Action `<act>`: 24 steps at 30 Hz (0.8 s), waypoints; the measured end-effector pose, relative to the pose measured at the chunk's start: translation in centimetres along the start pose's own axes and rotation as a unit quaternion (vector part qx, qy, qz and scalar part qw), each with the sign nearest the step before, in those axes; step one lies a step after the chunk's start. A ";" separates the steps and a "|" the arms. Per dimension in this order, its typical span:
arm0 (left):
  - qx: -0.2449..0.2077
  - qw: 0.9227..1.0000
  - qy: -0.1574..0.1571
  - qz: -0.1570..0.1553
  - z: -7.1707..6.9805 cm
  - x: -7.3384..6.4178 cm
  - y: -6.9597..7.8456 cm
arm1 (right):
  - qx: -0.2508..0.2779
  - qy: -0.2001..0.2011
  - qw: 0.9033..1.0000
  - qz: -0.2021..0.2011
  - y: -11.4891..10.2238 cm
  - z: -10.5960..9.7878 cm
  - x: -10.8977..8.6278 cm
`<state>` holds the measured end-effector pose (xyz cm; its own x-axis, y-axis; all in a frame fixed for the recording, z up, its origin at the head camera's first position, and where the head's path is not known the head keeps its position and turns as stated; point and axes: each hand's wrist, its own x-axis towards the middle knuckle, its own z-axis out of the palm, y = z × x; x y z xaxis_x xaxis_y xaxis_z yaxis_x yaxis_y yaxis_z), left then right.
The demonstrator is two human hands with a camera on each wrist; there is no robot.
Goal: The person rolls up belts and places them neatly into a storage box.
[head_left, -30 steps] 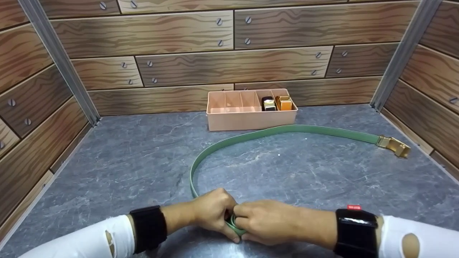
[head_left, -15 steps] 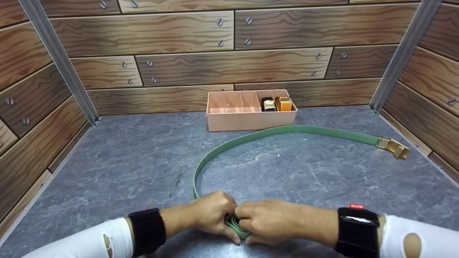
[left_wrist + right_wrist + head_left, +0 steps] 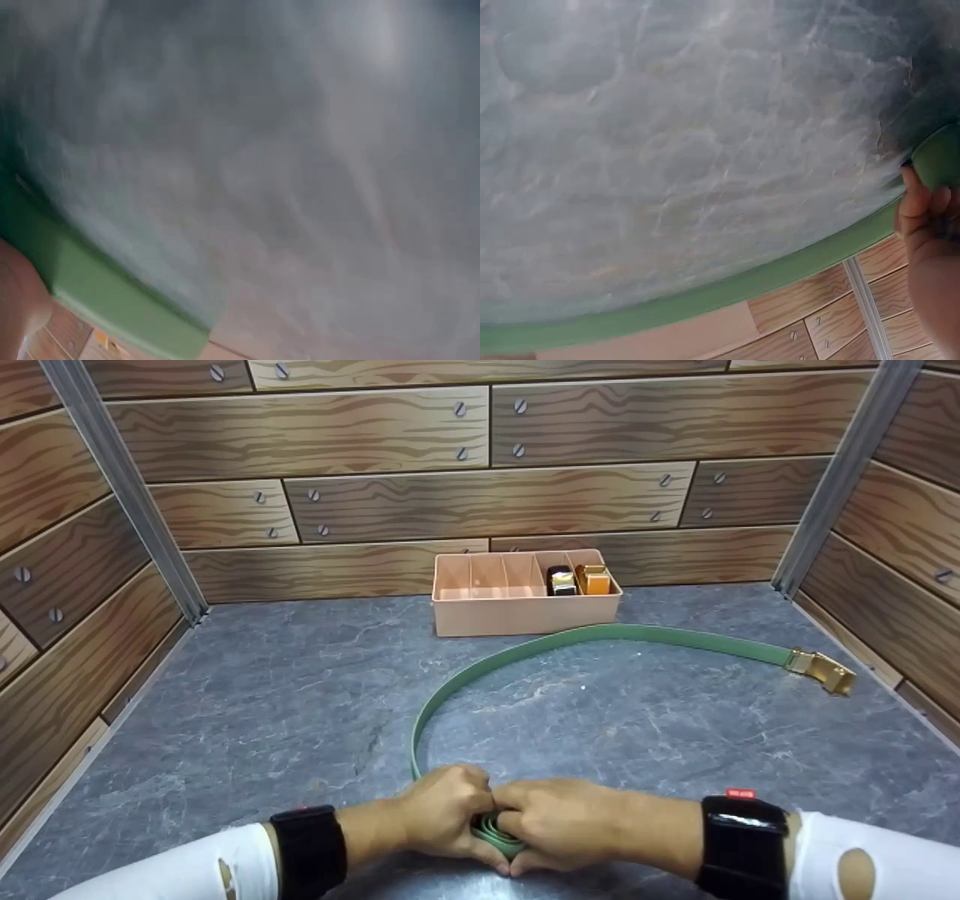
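A green belt (image 3: 517, 648) runs in a wide curve over the table, standing on its edge. Its gold buckle (image 3: 823, 671) lies at the far right end. The near end is wound into a coil (image 3: 495, 834) between the two hands. My left hand (image 3: 447, 814) grips the coil from the left, and my right hand (image 3: 559, 823) grips it from the right, the thumbs meeting at the front. Fingers partly hide the coil. In the left wrist view the belt strap (image 3: 112, 300) passes beside part of the hand; the right wrist view shows fingers (image 3: 915, 199) against the coil.
A pink divided box (image 3: 517, 617) stands at the back, just behind the belt's curve. Its right compartments hold a dark rolled item with a gold buckle (image 3: 562, 582) and an orange one (image 3: 596, 583). Wood-patterned walls (image 3: 480, 502) enclose the grey marbled table (image 3: 285, 690).
The coil has grown slightly as more belt is wound in. The left part of the belt's curve has shifted to the right. Both hands stay close together around the coil.
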<state>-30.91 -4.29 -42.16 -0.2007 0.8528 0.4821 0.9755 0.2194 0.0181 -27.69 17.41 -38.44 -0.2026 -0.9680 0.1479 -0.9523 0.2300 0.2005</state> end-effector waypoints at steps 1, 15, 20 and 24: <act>0.015 1.000 0.001 0.001 0.0 0.0 0.1 | 0.006 0.005 1.000 0.005 0.0 0.0 0.0; -0.057 0.996 -0.063 -0.030 -0.6 0.6 -0.1 | -0.049 -0.004 0.998 -0.046 0.0 -0.1 0.3; -0.052 0.990 -0.113 -0.068 -0.9 0.9 0.2 | -0.028 -0.003 0.998 -0.062 0.2 -0.2 0.5; -0.098 0.977 -0.150 -0.115 -1.1 0.9 0.1 | -0.039 -0.019 0.996 -0.077 0.2 -0.4 0.8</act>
<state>-30.89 -3.99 -40.73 -0.4046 0.8989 0.1679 0.8946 0.3510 0.2767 -27.91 16.75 -37.86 -0.0653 -0.9952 0.0735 -0.9527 0.0841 0.2922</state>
